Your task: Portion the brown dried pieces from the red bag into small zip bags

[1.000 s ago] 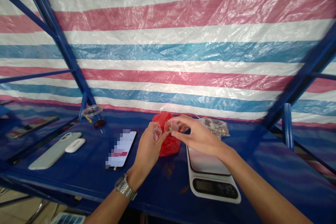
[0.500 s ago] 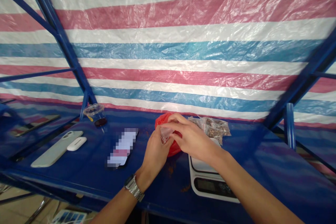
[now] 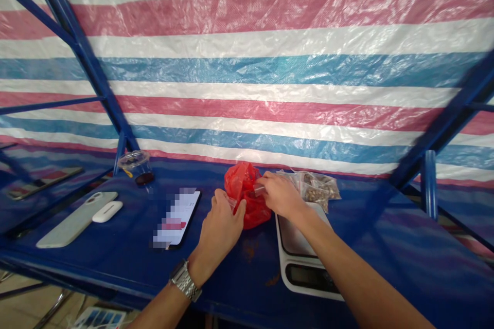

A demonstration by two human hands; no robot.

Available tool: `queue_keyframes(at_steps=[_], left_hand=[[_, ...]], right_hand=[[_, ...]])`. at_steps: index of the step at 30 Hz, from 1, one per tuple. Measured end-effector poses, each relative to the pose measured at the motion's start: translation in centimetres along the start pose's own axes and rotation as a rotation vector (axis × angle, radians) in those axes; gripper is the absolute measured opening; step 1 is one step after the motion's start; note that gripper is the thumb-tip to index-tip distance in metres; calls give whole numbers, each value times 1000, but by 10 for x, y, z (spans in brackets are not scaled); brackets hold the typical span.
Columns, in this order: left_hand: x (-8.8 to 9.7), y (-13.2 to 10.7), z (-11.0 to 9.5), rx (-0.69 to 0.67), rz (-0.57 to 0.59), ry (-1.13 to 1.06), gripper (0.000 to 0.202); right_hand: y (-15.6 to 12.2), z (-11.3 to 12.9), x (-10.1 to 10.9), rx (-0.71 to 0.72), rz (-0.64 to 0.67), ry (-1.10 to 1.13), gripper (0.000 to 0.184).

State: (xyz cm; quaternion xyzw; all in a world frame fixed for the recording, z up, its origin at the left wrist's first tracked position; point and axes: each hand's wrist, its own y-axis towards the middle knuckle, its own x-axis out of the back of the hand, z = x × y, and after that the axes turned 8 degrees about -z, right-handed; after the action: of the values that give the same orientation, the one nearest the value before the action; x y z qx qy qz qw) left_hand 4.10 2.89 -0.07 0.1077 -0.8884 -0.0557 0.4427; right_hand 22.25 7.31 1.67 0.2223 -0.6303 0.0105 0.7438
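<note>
Our right hand reaches forward, fingers pinched shut on a small clear cup. Our left hand curls against the red bag on the worktop (we cannot tell if it holds anything).

Bright, even light, apparently coming through the striped plastic tarpaulin, with soft glare on its white bands and only faint shadow under the right hand. Clear wide-lens bending of the blue steel frame toward the picture edges. Sharp focus nearly everywhere, but blocky pixelated blur over the phone screen.
</note>
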Motion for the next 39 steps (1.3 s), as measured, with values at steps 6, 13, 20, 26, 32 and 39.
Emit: queue_keyframes(at_steps=[6, 13, 20, 26, 32, 39], left_hand=[[-9, 10, 0, 17, 30, -151, 26], [-11, 10, 3, 25, 53, -214, 25], [-9, 16, 14, -134, -156, -291, 19], [-9, 13, 9, -111, -49, -479, 15], [-16, 14, 13, -99, -67, -518, 24], [-17, 17, 15, -89, -43, -570, 25]], right_hand=[[6, 1, -4, 23, 25, -11, 40], [7, -3, -8, 47, 80, 118, 42], [4, -14, 6, -71, -26, 568, 30], [2, 18, 38, 160, -151, 692, 34], [0, 36, 40, 363, -223, 449, 43], [2, 33, 40, 329, -264, 443, 39]])
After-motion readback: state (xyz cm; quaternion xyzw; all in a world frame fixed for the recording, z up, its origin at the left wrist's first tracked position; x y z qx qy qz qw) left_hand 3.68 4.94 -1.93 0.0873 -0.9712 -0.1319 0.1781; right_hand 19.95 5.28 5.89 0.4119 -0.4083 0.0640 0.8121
